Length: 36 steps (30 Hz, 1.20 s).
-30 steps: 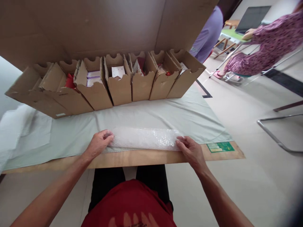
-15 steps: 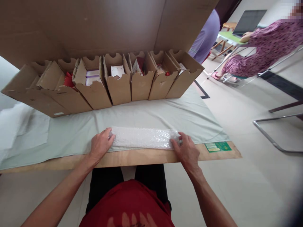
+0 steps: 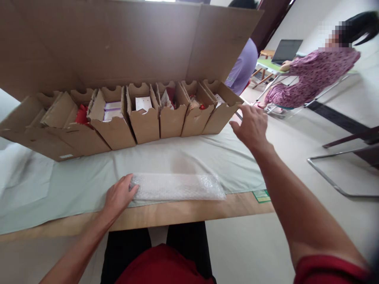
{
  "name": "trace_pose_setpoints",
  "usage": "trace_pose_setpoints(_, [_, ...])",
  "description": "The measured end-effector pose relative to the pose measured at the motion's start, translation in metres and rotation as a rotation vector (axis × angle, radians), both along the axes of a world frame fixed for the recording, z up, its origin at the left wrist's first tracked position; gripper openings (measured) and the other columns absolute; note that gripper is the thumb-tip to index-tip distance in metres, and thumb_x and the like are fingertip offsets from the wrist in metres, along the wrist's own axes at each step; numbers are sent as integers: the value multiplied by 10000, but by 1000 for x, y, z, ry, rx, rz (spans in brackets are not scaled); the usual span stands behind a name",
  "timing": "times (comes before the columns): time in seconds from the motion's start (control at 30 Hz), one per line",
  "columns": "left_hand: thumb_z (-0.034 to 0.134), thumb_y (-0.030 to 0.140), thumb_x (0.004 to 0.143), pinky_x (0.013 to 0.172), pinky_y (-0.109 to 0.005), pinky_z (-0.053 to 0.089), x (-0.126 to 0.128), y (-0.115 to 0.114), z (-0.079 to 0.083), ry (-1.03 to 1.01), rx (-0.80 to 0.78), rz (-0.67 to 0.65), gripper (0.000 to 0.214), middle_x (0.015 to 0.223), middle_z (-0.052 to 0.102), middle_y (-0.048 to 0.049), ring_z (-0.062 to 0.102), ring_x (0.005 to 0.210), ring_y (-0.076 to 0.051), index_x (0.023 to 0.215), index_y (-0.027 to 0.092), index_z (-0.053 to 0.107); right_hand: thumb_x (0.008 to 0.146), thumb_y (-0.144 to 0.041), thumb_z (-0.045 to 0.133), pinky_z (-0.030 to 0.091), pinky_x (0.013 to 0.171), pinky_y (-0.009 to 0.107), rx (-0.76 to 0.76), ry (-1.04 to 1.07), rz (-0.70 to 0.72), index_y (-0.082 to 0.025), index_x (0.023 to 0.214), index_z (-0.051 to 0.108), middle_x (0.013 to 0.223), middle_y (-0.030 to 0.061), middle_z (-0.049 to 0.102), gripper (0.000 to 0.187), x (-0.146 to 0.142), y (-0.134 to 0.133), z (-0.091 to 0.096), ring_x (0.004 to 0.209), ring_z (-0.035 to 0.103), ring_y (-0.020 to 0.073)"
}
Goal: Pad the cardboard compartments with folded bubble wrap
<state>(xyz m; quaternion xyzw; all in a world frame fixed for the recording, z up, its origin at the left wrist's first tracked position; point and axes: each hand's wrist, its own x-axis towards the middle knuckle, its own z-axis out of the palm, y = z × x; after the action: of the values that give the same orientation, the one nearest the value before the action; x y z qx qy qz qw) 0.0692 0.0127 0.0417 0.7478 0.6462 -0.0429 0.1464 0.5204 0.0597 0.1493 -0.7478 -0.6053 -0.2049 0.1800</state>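
Note:
A long folded strip of bubble wrap [image 3: 177, 187] lies flat on the pale green cloth near the table's front edge. My left hand [image 3: 121, 192] grips its left end between thumb and fingers. Raised off the table, my right hand [image 3: 251, 124] holds nothing, with thumb and fingers apart. It is nearest to the rightmost cardboard bin [image 3: 223, 114], which has a white printed item inside. Whether the fingertips touch that bin's corner I cannot tell.
Several open cardboard bins stand in a row, holding red items [image 3: 82, 114], white-and-purple boxes [image 3: 112, 111] and a white card [image 3: 143, 104]. A tall cardboard panel [image 3: 133, 43] rises behind. A person in purple-pink clothes [image 3: 319, 75] sits by a laptop [image 3: 287, 51]. White sheets [image 3: 26, 177] lie left.
My right hand has let go of the bubble wrap's right end and moved up and right, near the rightmost bin. My left hand stays at the left end. The view has tilted up.

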Motion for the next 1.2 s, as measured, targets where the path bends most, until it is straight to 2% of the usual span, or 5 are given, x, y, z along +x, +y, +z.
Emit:
trace_pose_setpoints(0.23, [510,293,1009,885,-323,495,0,-3,-9,-15,51,-12,396,1229,709,-104,691,1084,-252,1381,170,563,939,-142,572,321,909,402,-482,-189,-40,-14,1152,687,1144,221,722,275,-2,86,46,1087,636,269])
trace_pose_setpoints(0.57, [514,279,1003,910,-350,500,-2,0,-5,-44,20,-46,378,1269,701,-100,681,1130,-276,1363,177,574,939,-266,604,303,672,330,-643,-257,-2,-113,1037,759,1001,166,760,238,-57,15,63,885,666,235])
trace_pose_setpoints(0.87, [529,261,1001,937,-369,500,0,-4,-3,-86,63,-58,341,1243,708,-127,677,1146,-292,1312,152,616,878,-263,607,494,764,296,-585,-184,82,-157,1072,773,1063,140,764,277,-156,56,59,995,704,280])
trace_pose_setpoints(1.03, [536,237,992,949,-387,501,1,-6,-1,-105,82,-48,325,1235,708,-137,679,1130,-292,1287,157,645,869,-151,568,536,759,289,-456,166,211,-119,920,770,890,120,766,211,-197,85,62,849,715,229])
trace_pose_setpoints(1.2, [542,260,992,918,-382,511,0,-6,0,-98,89,-35,339,1233,702,-136,680,1104,-287,1304,169,636,896,-156,565,546,757,283,-161,484,436,-141,908,742,807,56,738,178,-190,54,74,772,686,167])
